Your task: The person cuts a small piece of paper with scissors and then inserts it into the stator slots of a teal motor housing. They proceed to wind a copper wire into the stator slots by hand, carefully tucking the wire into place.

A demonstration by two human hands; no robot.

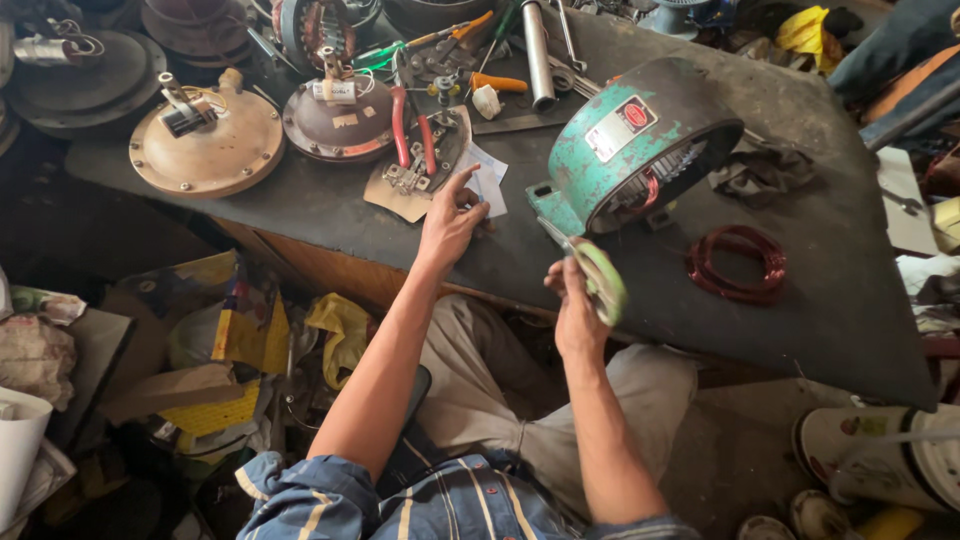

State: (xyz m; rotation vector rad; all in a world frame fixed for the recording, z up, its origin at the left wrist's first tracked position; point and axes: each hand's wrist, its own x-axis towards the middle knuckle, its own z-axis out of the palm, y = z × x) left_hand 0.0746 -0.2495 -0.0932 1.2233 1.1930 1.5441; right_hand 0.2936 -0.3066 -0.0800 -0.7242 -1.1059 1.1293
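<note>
Motor repair workshop: stator housing (640, 150), pliers (412, 130), copper coil (738, 262)

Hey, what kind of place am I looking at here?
Probably a small motor repair workshop. A green motor housing with exposed windings sits on the dark workbench, a loose copper wire coil lies beside it, and pliers and other hand tools lie scattered behind.

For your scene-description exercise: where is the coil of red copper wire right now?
In the head view, the coil of red copper wire lies flat on the dark workbench, right of centre, just right of the green motor housing and beyond the right hand.
</note>
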